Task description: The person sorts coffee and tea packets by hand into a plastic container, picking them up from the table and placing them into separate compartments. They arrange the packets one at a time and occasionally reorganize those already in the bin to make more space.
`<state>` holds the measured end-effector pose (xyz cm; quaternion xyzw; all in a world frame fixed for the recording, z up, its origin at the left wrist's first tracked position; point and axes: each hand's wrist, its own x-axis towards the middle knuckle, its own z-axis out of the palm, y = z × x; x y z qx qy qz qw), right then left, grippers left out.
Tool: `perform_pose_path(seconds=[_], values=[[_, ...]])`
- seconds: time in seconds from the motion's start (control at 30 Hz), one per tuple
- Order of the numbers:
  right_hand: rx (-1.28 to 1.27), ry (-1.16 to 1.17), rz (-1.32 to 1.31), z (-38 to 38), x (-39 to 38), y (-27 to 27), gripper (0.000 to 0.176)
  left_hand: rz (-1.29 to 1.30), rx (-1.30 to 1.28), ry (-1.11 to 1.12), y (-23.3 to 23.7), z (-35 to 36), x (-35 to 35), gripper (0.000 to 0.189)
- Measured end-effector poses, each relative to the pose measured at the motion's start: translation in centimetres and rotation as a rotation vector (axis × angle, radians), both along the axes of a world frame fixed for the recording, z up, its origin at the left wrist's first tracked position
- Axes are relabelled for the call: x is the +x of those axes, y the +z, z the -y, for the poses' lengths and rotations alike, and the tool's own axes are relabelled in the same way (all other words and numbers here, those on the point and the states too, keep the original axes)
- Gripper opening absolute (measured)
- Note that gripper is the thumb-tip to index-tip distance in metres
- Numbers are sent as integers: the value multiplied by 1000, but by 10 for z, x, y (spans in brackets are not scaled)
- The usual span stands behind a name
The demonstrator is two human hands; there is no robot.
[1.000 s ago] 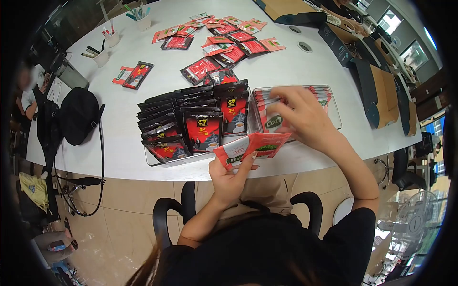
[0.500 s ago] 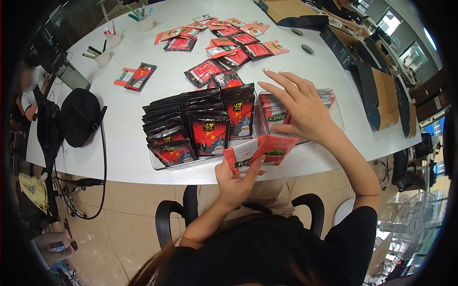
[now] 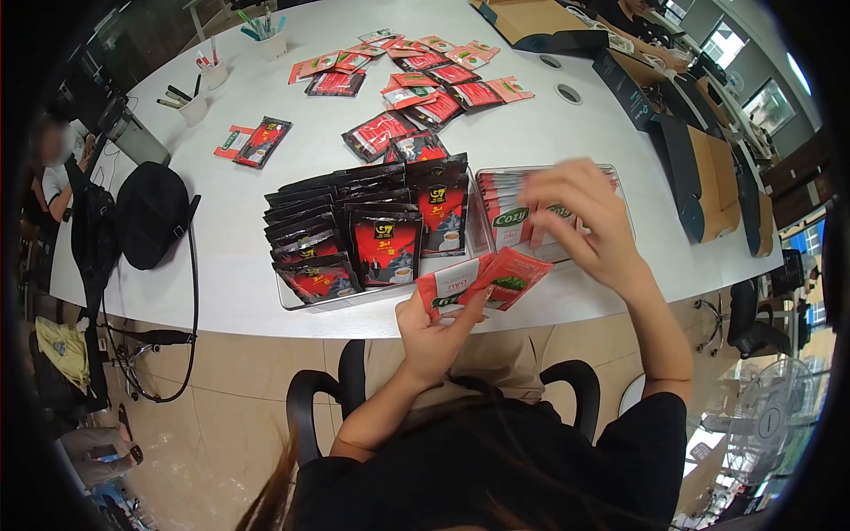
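Note:
My left hand (image 3: 434, 332) is closed on pink Cozy tea sachets (image 3: 460, 281), fanned out in front of the trays. Over the right-hand clear tray (image 3: 630, 208) hovers my right hand (image 3: 589, 226), its fingers bent, slightly blurred and apart from the thumb, with nothing visible between them. Cozy sachets (image 3: 509, 221) stand in a row inside that tray, partly hidden by this hand. Beside it, the left-hand clear tray (image 3: 341, 303) holds upright black-and-red G7 coffee sachets (image 3: 386, 248) in several rows.
Loose coffee and tea sachets (image 3: 434, 106) lie scattered farther back, with a small pair (image 3: 257, 143) at left. Around them are pen cups (image 3: 266, 44), a black cap (image 3: 152, 217) and open cardboard boxes (image 3: 699, 177). Another person (image 3: 629, 22) sits at the far right.
My right hand has shifted a little to the right and its fingers have bent inward, exposing more of the Cozy row. The left hand keeps its sachets in nearly the same place.

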<state>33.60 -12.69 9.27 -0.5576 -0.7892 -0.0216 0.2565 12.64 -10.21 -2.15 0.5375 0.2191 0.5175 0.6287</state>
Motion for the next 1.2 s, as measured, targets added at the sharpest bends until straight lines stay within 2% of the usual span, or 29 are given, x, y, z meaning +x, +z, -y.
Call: perform_pose_path(seconds=[0.07, 0.17, 0.3, 0.4, 0.47, 0.53, 0.63, 0.73, 0.83, 0.87, 0.97, 1.0, 1.1, 1.2], values=[[-99, 53, -107, 15, -14, 8, 28, 1, 4, 21, 0, 0, 1, 32], [-131, 0, -108, 31, -31, -2, 27, -19, 39, -1, 1, 0, -1, 26], [71, -90, -365, 48, -34, -15, 26, 93, -39, -113, 6, -2, -4, 27], [352, -74, -250, 57, -26, -28, 32, 155, -85, -167, 4, 1, -4, 34], [427, -83, -61, 60, -32, -34, 36, 174, -55, -155, -10, 8, 0, 33], [484, -91, 93, 60, -37, -46, 44, 228, -55, -162, -5, 15, 4, 34], [421, -91, 80, 61, -40, -49, 49, 87, -61, -121, -2, 19, 4, 40], [242, -66, -22, 65, -42, -37, 55, 60, -45, -55, -1, 16, 5, 39], [233, -86, -201, 62, -42, -39, 59, -60, 230, -31, -5, 7, 5, 31], [251, -101, -269, 60, -42, -41, 60, -180, 308, -22, -2, 6, 2, 26], [-62, -180, -447, 67, -37, -37, 61, -118, 426, -113, 4, 1, 6, 27], [-32, -155, -399, 65, -33, -33, 50, -121, 475, -135, 8, -2, 4, 26], [152, -133, -401, 61, -14, -22, 38, -104, 285, -182, -7, -6, 0, 25], [252, -301, -456, 56, 12, -11, 27, -1, 99, -283, 12, -7, 2, 28]])
